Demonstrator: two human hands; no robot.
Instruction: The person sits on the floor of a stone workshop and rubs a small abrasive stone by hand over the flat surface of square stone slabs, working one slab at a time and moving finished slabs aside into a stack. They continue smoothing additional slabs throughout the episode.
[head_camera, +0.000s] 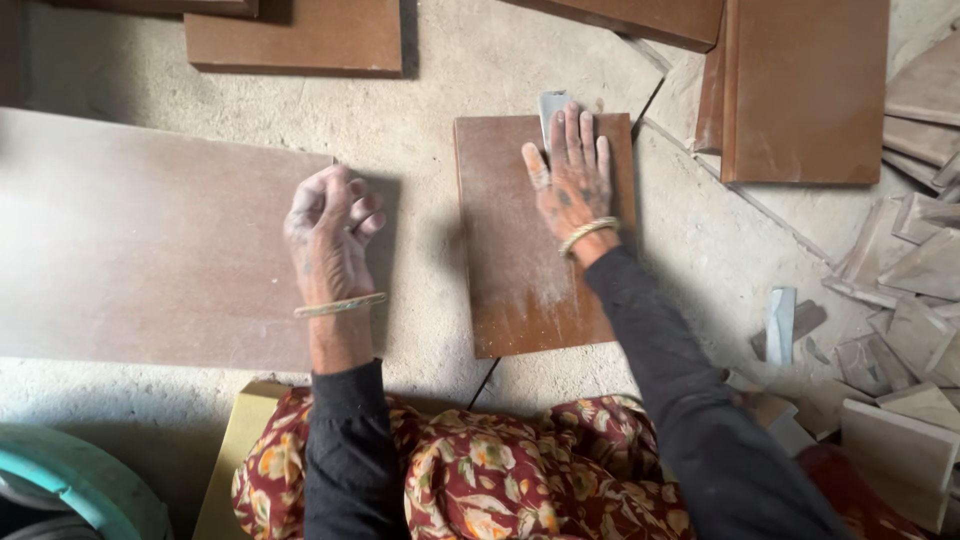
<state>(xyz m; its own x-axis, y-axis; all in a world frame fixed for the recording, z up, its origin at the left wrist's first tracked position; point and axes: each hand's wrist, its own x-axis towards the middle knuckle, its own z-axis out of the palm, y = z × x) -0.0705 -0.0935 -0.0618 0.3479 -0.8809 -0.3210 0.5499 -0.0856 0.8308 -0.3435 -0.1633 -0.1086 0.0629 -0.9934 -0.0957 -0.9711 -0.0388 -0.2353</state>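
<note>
A small reddish-brown board (510, 260) lies flat on the dusty concrete floor in front of me, its surface streaked with pale dust. My right hand (572, 180) presses flat on its far end, fingers spread over a grey piece of sandpaper (551, 107) that sticks out past my fingertips. My left hand (328, 232) rests loosely curled on the right end of a long, pale brown board (140, 240) lying to the left. It holds nothing that I can see. Both wrists wear a thin bangle.
More brown boards lie at the top left (300, 38) and top right (800, 90). A heap of small wood offcuts (900, 330) fills the right side. A teal round object (70, 480) sits at the bottom left. A yellow board (235, 450) lies under my lap.
</note>
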